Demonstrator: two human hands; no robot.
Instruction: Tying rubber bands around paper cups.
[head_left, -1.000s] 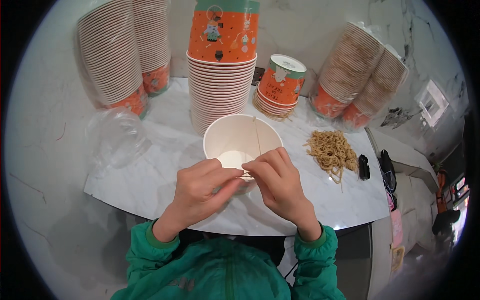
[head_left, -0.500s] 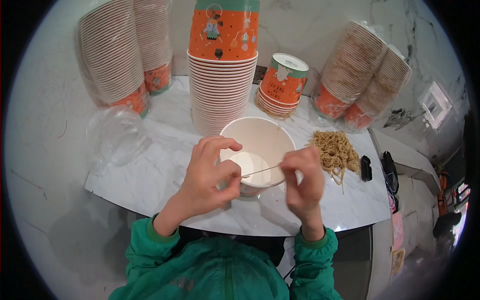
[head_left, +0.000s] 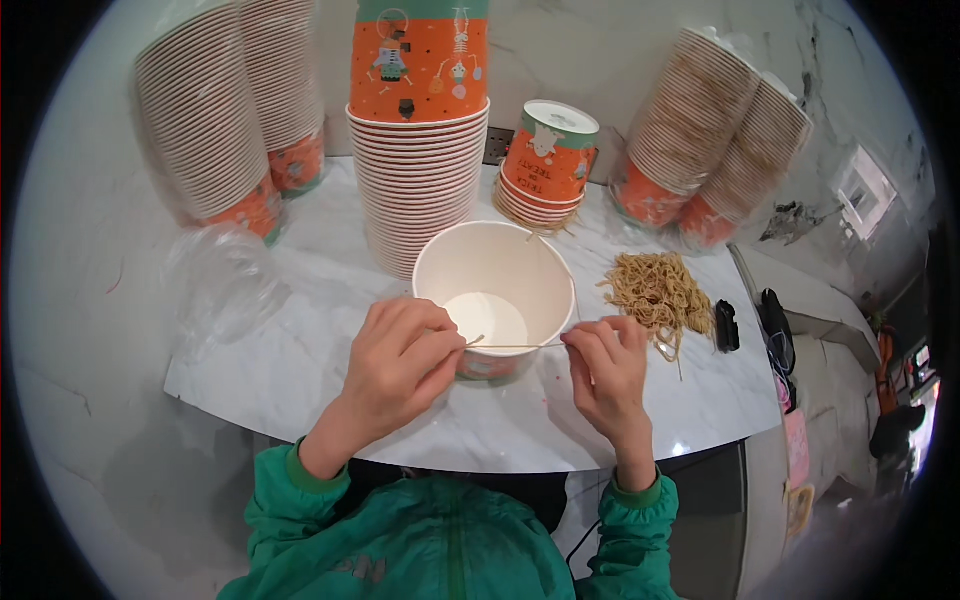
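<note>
A white-lined paper bucket (head_left: 500,262) stands upright on the table in front of me, its mouth facing up. My left hand (head_left: 400,355) pinches a thin tan string (head_left: 520,346) at the bucket's near left rim, a short loose end sticking out by the fingertips. At the near right, my right hand (head_left: 608,375) pinches the same string, which is stretched straight across the near rim. A thin strand also shows at the far right rim and seems to run down toward my right hand. Whether it is one piece, I cannot tell.
A tall stack of upside-down orange buckets (head_left: 420,185) rises behind, beside a shorter stack (head_left: 548,165). Wrapped bucket stacks (head_left: 205,125) stand far left, others (head_left: 690,120) far right. Crumpled clear plastic (head_left: 220,280) lies left; tangled strings (head_left: 658,295) and a black object (head_left: 727,326) lie right.
Both hands have lowered slightly, and the string between them has gone from slanted above the bucket to level at its near rim. The view has shifted a little.
</note>
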